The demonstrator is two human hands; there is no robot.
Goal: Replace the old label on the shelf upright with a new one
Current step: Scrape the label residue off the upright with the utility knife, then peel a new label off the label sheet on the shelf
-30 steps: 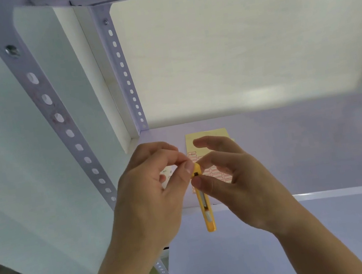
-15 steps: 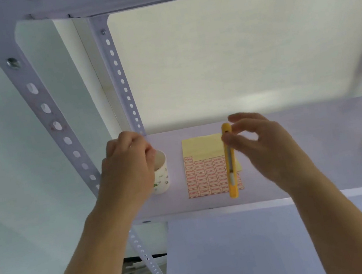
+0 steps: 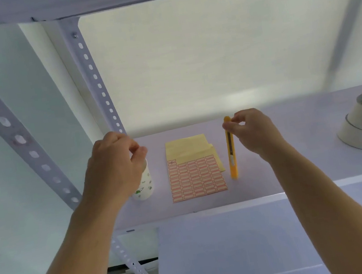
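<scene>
The left hand [image 3: 114, 168] hovers over the cup [image 3: 144, 186], fingertips pinched, perhaps on a scrap to drop, while the right hand [image 3: 254, 134] pinches the knife [image 3: 232, 155] upright beside the label sheet [image 3: 196, 178] on the shelf [image 3: 298, 173].

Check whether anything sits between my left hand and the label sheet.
Nothing visible does. The left hand is above the cup, and the label sheet lies just right of the cup with bare shelf between. The knife, pinched by the right hand, is beyond the label sheet's right edge.
</scene>
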